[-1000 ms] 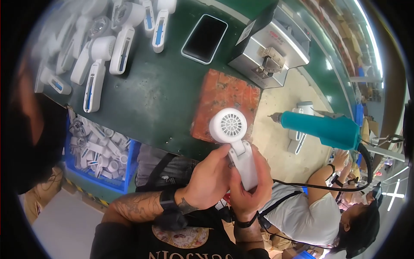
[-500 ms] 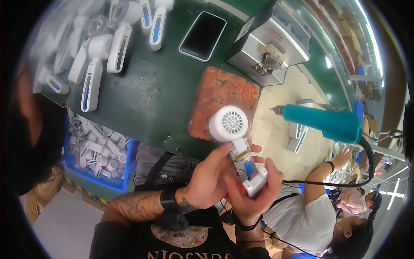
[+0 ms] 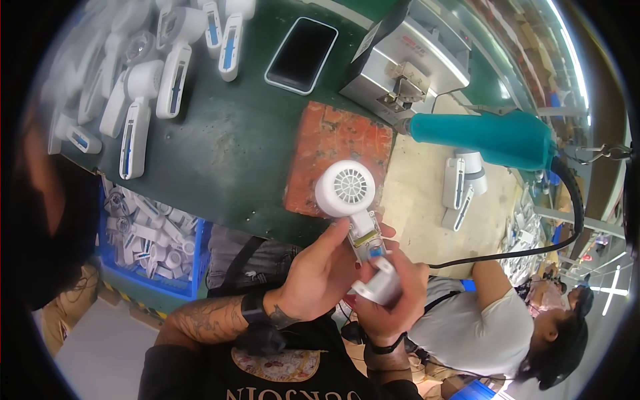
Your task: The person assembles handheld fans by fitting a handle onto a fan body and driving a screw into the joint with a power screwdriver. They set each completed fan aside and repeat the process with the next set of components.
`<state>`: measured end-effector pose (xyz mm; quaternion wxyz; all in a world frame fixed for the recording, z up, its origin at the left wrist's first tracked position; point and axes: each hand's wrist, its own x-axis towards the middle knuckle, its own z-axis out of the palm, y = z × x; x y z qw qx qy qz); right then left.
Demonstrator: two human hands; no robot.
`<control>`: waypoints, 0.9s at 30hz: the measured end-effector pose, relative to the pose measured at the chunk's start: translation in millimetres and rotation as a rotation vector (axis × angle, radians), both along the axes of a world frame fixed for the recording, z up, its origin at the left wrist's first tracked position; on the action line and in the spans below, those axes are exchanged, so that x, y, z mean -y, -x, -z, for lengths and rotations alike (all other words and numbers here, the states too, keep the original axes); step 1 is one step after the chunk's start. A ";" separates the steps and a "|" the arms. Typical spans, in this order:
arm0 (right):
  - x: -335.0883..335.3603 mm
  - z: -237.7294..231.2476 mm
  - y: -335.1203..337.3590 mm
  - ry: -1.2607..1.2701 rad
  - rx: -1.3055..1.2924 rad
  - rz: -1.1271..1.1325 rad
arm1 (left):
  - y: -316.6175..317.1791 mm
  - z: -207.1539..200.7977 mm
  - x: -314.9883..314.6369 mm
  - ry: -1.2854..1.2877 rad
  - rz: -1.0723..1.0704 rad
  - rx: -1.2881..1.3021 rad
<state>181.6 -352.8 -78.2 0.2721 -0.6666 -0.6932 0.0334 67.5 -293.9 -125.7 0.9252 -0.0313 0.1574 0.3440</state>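
A blue plastic bin [image 3: 150,283] of white parts sits lower left. The left hand [image 3: 320,270] closes around the white plastic hair dryer [image 3: 353,200] — handle open, below the orange mat [image 3: 333,143]. The right hand [image 3: 390,300] grips a white handle cover [image 3: 380,285] — against the handle.

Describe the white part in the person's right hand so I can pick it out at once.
Start at the green table and the orange mat near its front edge. Just below the mat, the left hand and right hand hold a white hair dryer. The loose handle cover, in the right hand, is off the dryer's open handle, unlike the assembled dryers lying upper left.
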 end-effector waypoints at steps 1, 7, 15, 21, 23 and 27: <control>3.3 0.6 -1.0 -0.001 0.001 0.002 | -0.7 0.7 -0.4 0.003 -0.007 0.009; 6.5 2.7 -11.6 -0.018 -0.054 -0.008 | 0.0 4.0 -4.4 -0.032 0.002 -0.060; 0.8 7.9 1.4 0.098 -0.028 0.021 | 0.7 0.0 -4.8 -0.012 0.016 -0.065; -4.9 1.3 2.5 0.141 -0.017 -0.050 | 1.8 -2.3 -4.5 -0.015 0.033 -0.068; -2.5 2.6 2.7 0.192 -0.022 -0.006 | 2.9 -2.0 -4.9 -0.008 0.023 -0.059; -0.7 8.9 0.2 0.058 -0.160 0.061 | 0.8 4.7 -3.2 -0.046 0.021 -0.098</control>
